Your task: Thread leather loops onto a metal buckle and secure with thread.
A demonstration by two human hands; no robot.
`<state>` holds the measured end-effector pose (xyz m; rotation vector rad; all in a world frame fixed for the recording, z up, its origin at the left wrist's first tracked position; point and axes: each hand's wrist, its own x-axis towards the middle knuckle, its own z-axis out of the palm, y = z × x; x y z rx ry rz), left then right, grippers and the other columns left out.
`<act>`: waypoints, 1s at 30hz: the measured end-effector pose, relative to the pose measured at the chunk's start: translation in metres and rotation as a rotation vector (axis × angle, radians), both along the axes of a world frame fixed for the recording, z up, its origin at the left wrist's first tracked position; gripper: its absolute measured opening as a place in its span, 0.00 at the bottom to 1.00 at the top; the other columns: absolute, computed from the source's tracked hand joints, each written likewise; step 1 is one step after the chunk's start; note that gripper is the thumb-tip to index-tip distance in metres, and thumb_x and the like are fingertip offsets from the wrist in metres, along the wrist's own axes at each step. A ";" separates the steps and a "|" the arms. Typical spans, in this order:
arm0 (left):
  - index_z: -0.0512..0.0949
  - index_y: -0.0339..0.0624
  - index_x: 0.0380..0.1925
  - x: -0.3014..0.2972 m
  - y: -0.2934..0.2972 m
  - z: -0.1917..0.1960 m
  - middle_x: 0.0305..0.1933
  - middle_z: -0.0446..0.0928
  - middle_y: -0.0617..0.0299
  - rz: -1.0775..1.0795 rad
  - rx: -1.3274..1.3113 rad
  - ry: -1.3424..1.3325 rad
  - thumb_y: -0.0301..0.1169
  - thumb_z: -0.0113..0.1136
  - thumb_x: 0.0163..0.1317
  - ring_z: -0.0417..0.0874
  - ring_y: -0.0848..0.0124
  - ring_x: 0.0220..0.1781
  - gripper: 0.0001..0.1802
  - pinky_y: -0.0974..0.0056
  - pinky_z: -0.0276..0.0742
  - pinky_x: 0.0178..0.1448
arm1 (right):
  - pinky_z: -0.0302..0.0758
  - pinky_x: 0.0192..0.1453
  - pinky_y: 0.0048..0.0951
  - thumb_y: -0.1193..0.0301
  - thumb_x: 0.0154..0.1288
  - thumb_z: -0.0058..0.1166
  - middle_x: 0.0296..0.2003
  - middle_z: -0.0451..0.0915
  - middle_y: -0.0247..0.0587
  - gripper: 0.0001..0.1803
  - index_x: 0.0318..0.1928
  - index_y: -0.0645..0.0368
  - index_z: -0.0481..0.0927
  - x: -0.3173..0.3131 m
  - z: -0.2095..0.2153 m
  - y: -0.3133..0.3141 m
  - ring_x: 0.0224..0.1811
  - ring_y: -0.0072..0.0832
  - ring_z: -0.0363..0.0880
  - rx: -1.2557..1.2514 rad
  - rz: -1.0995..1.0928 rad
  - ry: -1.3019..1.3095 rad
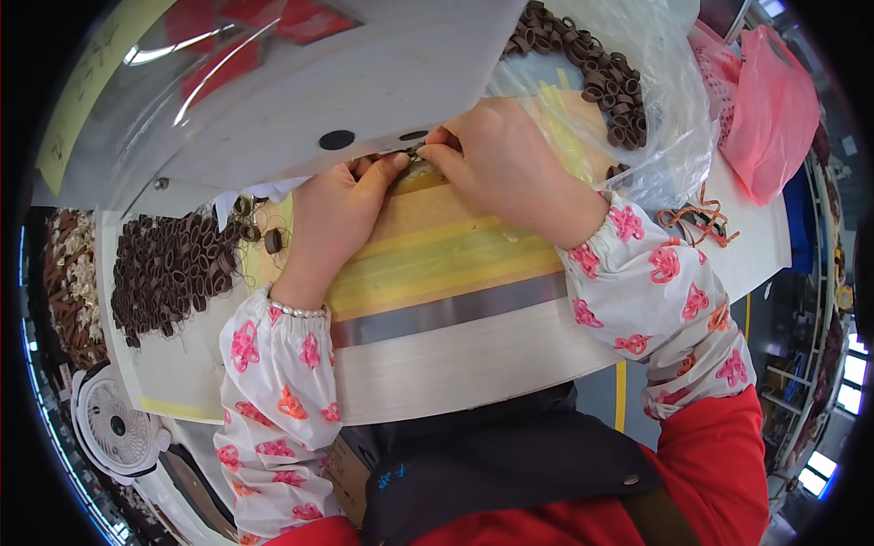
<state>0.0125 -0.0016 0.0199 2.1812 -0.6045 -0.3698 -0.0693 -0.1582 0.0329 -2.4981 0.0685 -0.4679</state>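
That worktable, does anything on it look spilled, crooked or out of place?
Mostly tidy. A few brown loops lie loose between the left pile and the left hand, and one sits just outside the clear bag on the right. Both hands, the right hand too, pinch something small at the machine's edge; what it is cannot be told.

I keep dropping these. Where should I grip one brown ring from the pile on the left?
Probably a stray brown ring at the pile's right edge: it lies apart. Come from above, one fingertip inside the loop, thumb outside, gripping the band's wall. The left hand is nearest.
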 end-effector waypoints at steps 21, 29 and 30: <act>0.77 0.37 0.20 -0.007 -0.007 0.007 0.13 0.67 0.74 -0.038 -0.012 -0.036 0.39 0.62 0.55 0.61 0.86 0.17 0.15 0.74 0.58 0.22 | 0.69 0.28 0.36 0.72 0.51 0.54 0.19 0.75 0.44 0.07 0.23 0.62 0.73 0.000 -0.010 -0.007 0.23 0.42 0.74 -0.023 0.013 -0.055; 0.78 0.38 0.22 -0.018 0.002 0.008 0.15 0.73 0.61 -0.145 -0.086 -0.411 0.38 0.60 0.54 0.71 0.69 0.16 0.14 0.67 0.66 0.32 | 0.70 0.30 0.37 0.72 0.51 0.54 0.21 0.76 0.44 0.06 0.26 0.62 0.74 -0.004 0.008 -0.009 0.25 0.42 0.75 -0.034 0.059 -0.064; 0.76 0.39 0.20 -0.024 0.009 0.009 0.14 0.72 0.61 -0.185 -0.032 -0.480 0.37 0.60 0.54 0.70 0.67 0.15 0.13 0.66 0.64 0.33 | 0.70 0.31 0.37 0.72 0.50 0.54 0.22 0.76 0.44 0.06 0.27 0.62 0.74 -0.007 0.016 -0.011 0.26 0.41 0.75 -0.012 0.049 -0.053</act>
